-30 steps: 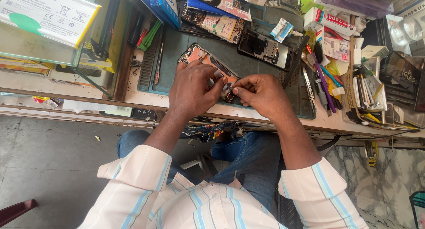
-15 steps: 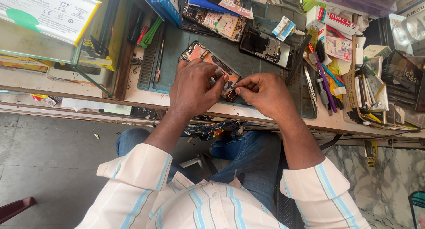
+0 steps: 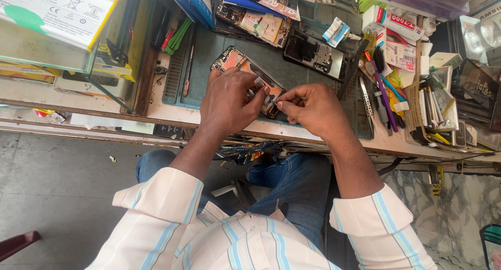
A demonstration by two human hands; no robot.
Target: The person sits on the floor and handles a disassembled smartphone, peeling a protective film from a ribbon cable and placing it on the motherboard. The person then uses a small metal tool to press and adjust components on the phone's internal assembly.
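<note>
Head view looks straight down on a cluttered repair table (image 3: 156, 113) with the person seated at its near edge. At far left a white box with a yellow edge (image 3: 55, 14) lies on a glass case (image 3: 78, 56). Next to it, green and red tools (image 3: 175, 35) stand along the left side of a dark green work mat (image 3: 209, 61), and a thin metal tool (image 3: 188, 72) lies on the mat's ribbed edge.

The left hand (image 3: 229, 103) rests on an opened phone (image 3: 245, 66) that lies slanted on the mat, its inner boards showing. Its fingers are curled, and thumb and forefinger pinch a small pale piece (image 3: 259, 83) just above the phone's lower end. Whether the piece is free of the phone cannot be told.

The right hand (image 3: 310, 108) meets it from the other side, fingertips (image 3: 282, 100) pressed together at the phone's lower corner, touching it; the grip is closed, but what it holds is hidden.

Further right a second opened phone frame (image 3: 313, 53) lies on the mat, apart from the hands. Beyond it are tweezers (image 3: 365, 98), a purple-handled tool (image 3: 383, 92), and stacked small boxes (image 3: 396, 30) near the table's right end.
</note>
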